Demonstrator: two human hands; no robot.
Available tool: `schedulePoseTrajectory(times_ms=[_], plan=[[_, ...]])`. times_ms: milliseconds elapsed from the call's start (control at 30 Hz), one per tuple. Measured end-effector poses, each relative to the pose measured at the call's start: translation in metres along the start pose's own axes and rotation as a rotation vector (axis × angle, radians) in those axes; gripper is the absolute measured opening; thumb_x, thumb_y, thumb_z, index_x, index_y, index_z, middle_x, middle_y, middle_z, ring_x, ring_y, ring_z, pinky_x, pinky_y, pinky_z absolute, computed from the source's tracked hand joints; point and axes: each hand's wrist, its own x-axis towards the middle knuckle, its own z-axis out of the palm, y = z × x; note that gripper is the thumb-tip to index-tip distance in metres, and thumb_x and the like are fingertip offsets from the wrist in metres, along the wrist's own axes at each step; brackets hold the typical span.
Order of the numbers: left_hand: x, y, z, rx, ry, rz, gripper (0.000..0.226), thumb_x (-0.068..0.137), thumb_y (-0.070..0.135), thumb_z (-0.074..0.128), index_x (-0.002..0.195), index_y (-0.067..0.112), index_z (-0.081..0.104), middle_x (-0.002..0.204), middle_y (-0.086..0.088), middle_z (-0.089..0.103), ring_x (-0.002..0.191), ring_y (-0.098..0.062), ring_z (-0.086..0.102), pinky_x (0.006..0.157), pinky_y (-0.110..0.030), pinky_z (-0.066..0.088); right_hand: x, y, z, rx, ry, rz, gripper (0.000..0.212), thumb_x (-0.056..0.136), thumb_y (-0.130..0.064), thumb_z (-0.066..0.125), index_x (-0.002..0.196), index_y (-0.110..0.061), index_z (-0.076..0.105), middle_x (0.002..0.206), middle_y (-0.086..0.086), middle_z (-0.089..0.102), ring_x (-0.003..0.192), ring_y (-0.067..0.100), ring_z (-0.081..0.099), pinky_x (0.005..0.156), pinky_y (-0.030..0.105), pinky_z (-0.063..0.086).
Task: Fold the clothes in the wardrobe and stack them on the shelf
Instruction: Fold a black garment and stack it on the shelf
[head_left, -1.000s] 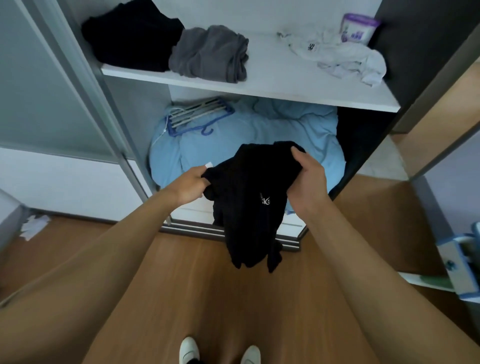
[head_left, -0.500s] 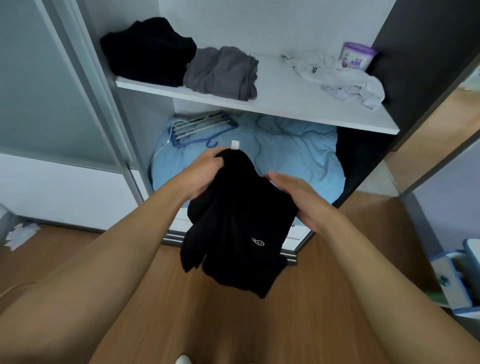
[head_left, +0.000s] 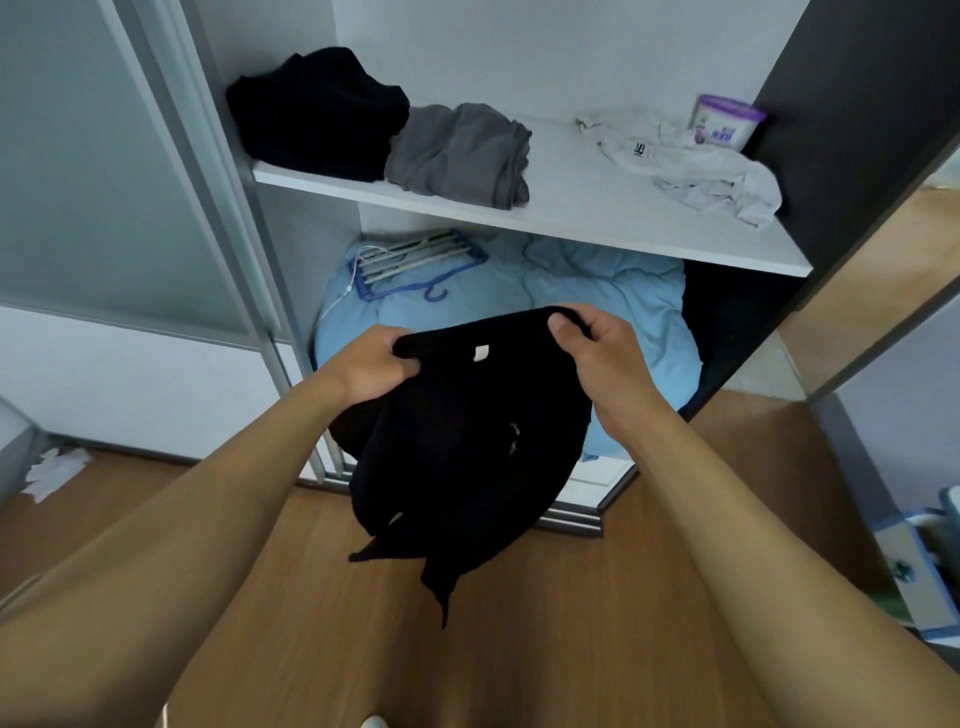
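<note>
The left hand (head_left: 371, 366) and the right hand (head_left: 597, 345) both pinch the top edge of a soft black fabric garment (head_left: 467, 447), with fingers curled around the cloth and a small white label between them. The garment hangs below the fingers, in front of the white wardrobe shelf (head_left: 571, 208). It seems light and limp, so it is probably best held at the two corners of this edge.

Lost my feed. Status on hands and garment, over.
Left hand, right hand grip black garment at top edge. Hanging unfolded, not yet on shelf. Nothing blocking.
</note>
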Motion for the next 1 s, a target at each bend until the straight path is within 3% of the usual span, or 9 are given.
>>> schedulePoseTrajectory(times_ms=[133,267,333,400,500,633,767,900,1000], plan=[[-0.008,-0.028,0.004,0.042,-0.003,-0.071,0.028,0.093,0.013,0.064,0.071,0.030,0.066,0.056,0.021,0.062,0.057,0.005,0.057,0.051,-0.007,0.037,-0.009,0.003,0.008,-0.059,-0.052,-0.036,0.021,0.099,-0.018,0.058,0.092,-0.029,0.074,0.088,-0.011,0.076,0.088,0.006,0.071,0.083,0.022,0.056],[-0.011,-0.028,0.013,-0.023,0.047,0.013,0.033,0.091,0.007,0.066,0.075,0.035,0.067,0.082,0.015,0.063,0.077,0.000,0.059,0.070,-0.008,0.038,-0.013,0.003,0.009,-0.049,-0.037,-0.026,0.017,0.099,-0.019,0.059,0.099,-0.025,0.075,0.095,-0.009,0.076,0.093,0.008,0.071,0.088,0.023,0.056],[-0.012,-0.025,0.016,-0.025,0.081,0.053,0.024,0.091,0.006,0.068,0.084,0.029,0.067,0.093,0.009,0.060,0.086,-0.001,0.057,0.077,-0.010,0.037,-0.012,0.002,0.002,-0.059,-0.011,-0.027,0.016,0.099,-0.020,0.060,0.104,-0.022,0.075,0.100,-0.007,0.076,0.097,0.009,0.071,0.090,0.024,0.055],[-0.013,-0.025,0.017,-0.052,0.084,0.068,0.022,0.090,0.006,0.069,0.086,0.028,0.069,0.087,0.015,0.065,0.081,0.002,0.060,0.074,-0.009,0.040,-0.012,0.005,-0.010,-0.094,0.000,-0.035,0.016,0.098,-0.021,0.061,0.101,-0.025,0.076,0.098,-0.008,0.077,0.096,0.007,0.071,0.088,0.020,0.055],[-0.014,-0.026,0.019,-0.091,0.082,0.042,0.017,0.092,0.015,0.070,0.078,0.025,0.069,0.064,0.016,0.064,0.061,0.002,0.058,0.058,-0.010,0.041,-0.017,0.014,-0.029,-0.155,0.035,0.027,0.015,0.098,-0.021,0.062,0.096,-0.026,0.076,0.098,-0.006,0.077,0.091,0.002,0.071,0.084,0.016,0.054],[-0.018,-0.018,0.025,-0.276,0.092,0.018,0.019,0.096,0.025,0.067,0.077,0.024,0.071,0.060,0.018,0.063,0.053,0.003,0.057,0.052,-0.010,0.042,-0.032,0.029,-0.046,-0.178,-0.026,0.181,0.019,0.098,-0.027,0.063,0.097,-0.014,0.077,0.098,0.009,0.077,0.092,0.022,0.073,0.088,0.033,0.057],[-0.018,-0.005,0.027,-0.318,0.136,0.016,0.023,0.096,0.027,0.065,0.077,0.036,0.075,0.069,0.019,0.071,0.062,0.005,0.064,0.058,-0.008,0.046,-0.045,0.033,-0.057,-0.224,-0.193,0.287,0.026,0.092,-0.039,0.067,0.100,-0.016,0.075,0.097,0.006,0.077,0.091,0.022,0.075,0.086,0.032,0.058],[-0.016,0.001,0.028,-0.312,0.213,-0.030,0.018,0.089,0.030,0.071,0.073,0.037,0.076,0.068,0.015,0.072,0.060,0.003,0.066,0.054,-0.010,0.046,-0.051,0.044,-0.061,-0.239,-0.187,0.312,0.022,0.089,-0.020,0.060,0.103,-0.005,0.071,0.099,0.013,0.076,0.092,0.027,0.073,0.087,0.034,0.055],[-0.016,0.001,0.030,-0.316,0.257,-0.078,0.015,0.082,0.035,0.077,0.079,0.020,0.077,0.070,0.001,0.074,0.059,-0.006,0.066,0.056,-0.021,0.051,-0.052,0.055,-0.061,-0.271,-0.130,0.328,0.026,0.084,-0.019,0.055,0.095,0.002,0.064,0.086,0.018,0.069,0.080,0.035,0.067,0.074,0.033,0.049]])
